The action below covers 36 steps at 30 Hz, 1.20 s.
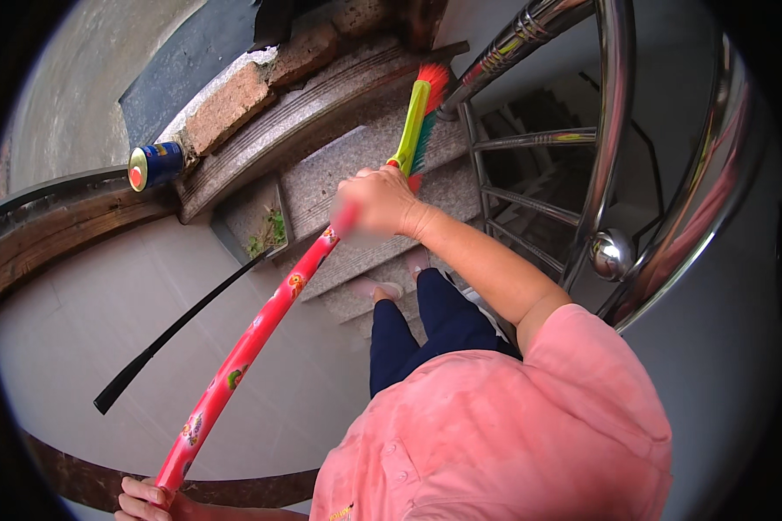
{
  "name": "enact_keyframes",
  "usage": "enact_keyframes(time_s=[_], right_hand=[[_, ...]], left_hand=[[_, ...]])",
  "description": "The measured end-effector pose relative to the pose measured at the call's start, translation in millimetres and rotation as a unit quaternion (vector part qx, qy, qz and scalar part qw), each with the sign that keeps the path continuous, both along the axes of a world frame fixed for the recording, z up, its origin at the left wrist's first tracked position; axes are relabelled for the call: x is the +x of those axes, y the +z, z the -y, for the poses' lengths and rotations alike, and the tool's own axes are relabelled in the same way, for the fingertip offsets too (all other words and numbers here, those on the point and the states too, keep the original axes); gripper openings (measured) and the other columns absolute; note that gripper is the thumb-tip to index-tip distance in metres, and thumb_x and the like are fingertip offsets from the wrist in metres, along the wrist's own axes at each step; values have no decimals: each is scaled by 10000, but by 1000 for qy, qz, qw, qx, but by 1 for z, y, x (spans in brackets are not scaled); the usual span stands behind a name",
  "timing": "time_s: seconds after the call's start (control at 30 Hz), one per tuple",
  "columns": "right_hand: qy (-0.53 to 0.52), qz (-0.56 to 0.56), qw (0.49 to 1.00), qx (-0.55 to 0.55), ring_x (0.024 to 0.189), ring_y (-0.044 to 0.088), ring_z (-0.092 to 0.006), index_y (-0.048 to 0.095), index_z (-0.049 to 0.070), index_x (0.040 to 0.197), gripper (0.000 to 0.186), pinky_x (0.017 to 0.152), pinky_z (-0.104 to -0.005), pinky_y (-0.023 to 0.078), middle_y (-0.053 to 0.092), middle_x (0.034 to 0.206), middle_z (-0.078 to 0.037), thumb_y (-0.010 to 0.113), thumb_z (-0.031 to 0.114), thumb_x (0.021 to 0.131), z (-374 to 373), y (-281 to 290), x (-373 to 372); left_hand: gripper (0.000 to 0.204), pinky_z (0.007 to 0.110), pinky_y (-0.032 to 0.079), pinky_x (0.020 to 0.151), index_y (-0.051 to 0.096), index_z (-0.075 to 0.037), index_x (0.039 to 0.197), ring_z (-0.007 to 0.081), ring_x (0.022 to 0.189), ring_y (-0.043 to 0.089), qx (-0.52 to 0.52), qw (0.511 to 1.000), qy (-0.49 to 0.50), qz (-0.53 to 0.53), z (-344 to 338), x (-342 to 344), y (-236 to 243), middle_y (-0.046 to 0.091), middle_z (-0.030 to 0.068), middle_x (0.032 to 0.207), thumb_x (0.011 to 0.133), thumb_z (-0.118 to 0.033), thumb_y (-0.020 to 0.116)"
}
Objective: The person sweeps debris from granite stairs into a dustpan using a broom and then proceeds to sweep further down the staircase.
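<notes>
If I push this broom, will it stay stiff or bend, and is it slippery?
The broom handle is probably stiff: it runs nearly straight between the left hand and the right hand. The bristles likely bend under pressure, since they look thin and spread. The handle may feel slightly slippery because its surface looks smooth and shiny.

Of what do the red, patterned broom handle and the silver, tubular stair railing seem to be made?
The broom handle looks plastic-covered and glossy, given its sheen; its core is hidden. The stair railing is probably polished steel, given its mirrorlike reflections.
</notes>
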State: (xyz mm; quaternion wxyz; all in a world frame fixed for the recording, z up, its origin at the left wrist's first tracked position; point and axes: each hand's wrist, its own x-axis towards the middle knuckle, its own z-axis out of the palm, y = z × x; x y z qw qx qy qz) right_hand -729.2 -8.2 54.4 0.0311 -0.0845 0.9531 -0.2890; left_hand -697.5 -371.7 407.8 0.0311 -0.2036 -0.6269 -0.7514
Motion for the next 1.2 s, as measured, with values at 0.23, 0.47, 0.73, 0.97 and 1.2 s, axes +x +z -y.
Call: enact_keyframes(time_s=[0.23,0.47,0.73,0.97,1.2], right_hand=[[-72,68,995,16,811,659,-304,631,148,754,247,705,-425,492,671,759,-80,749,354,687,-73,-40,-60],[46,102,992,-50,775,665,-347,659,162,799,298,708,-476,487,681,767,-112,756,422,690,-16,18,-26],[6,186,982,-19,859,668,-305,712,182,846,235,780,-427,484,708,831,-82,759,322,663,-79,7,-52],[76,187,978,-50,853,658,-345,658,122,840,263,749,-461,476,690,807,-118,765,297,674,-44,40,-39],[23,192,981,-31,875,659,-318,668,144,841,261,758,-444,481,695,828,-84,780,293,659,-77,9,-55]], left_hand=[[403,303,386,492,490,-84,742,310,931,519,46,984,35,166,-77,-39,-50,445,68,729,991,-398,530],[537,396,482,582,582,-46,814,298,744,481,48,995,30,81,-32,-24,14,539,140,765,921,-568,523],[373,288,404,567,469,-101,778,268,938,491,10,981,57,186,-83,-38,-13,460,49,778,949,-404,602],[434,322,434,586,521,-83,759,259,777,495,-7,996,70,49,-58,-32,16,496,74,727,915,-479,607],[352,270,407,517,474,-90,755,261,926,481,15,982,73,175,-82,-37,-10,438,54,760,961,-348,597]])
